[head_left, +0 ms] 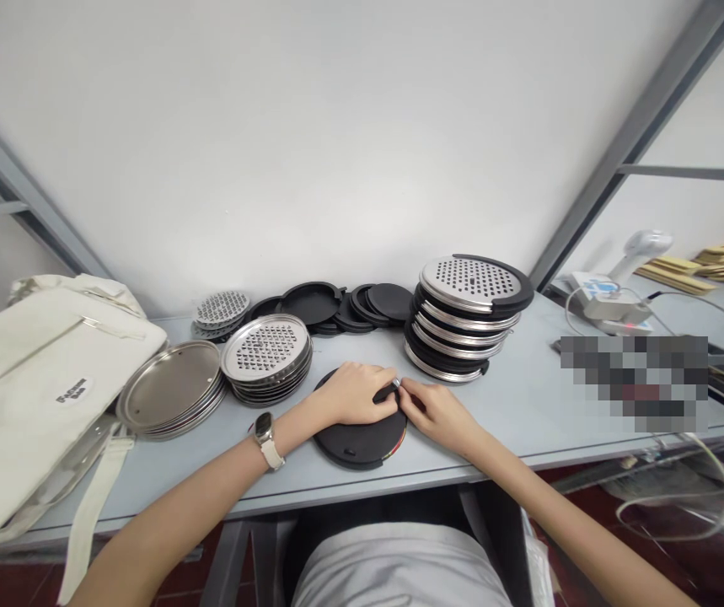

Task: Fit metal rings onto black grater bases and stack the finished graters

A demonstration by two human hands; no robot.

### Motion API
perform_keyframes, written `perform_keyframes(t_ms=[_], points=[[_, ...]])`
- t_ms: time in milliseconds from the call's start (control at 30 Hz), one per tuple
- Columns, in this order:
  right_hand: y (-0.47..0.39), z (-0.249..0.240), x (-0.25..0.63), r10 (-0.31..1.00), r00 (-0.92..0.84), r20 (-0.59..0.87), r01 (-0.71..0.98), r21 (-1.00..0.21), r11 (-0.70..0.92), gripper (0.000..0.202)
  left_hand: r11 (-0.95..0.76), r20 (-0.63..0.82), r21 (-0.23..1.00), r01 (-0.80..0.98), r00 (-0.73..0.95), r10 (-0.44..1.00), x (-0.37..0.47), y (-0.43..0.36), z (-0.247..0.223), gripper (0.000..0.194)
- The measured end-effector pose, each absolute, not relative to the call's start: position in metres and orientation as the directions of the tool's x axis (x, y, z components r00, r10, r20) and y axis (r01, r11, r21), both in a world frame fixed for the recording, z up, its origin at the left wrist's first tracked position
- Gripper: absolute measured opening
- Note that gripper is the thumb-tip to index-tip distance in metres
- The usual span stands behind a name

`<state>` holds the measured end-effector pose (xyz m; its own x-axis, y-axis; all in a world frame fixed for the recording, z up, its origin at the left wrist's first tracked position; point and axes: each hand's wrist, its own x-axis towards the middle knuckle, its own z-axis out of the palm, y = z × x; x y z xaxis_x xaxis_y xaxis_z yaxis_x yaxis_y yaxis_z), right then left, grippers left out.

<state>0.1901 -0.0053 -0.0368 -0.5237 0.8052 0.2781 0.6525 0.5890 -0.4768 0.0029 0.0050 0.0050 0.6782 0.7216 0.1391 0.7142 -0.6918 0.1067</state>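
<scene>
A round black disc lies flat near the table's front edge, with a thin red and yellow strip at its right rim. My left hand rests over its upper part, fingers curled round a small black piece with a shiny metal end. At the disc's upper right edge, my right hand has its thumb and forefinger pinched beside that metal end; what they grip, if anything, is too small to make out. A watch is on my left wrist.
Perforated metal discs and plain metal plates are stacked left. Black lids lie behind. A tall stack stands at the back right. A cream bag lies far left; a white scanner and cables are right.
</scene>
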Motion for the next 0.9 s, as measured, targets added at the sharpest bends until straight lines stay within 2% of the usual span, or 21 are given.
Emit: perform_keyframes(t_ms=[900], points=[[-0.0040,-0.0377,0.1902,0.809,-0.526,0.264,0.668,-0.461,0.585,0.027,-0.698,0.160,0.095,0.710,0.681,0.715,0.0032,0.0054,0.0036,0.013]])
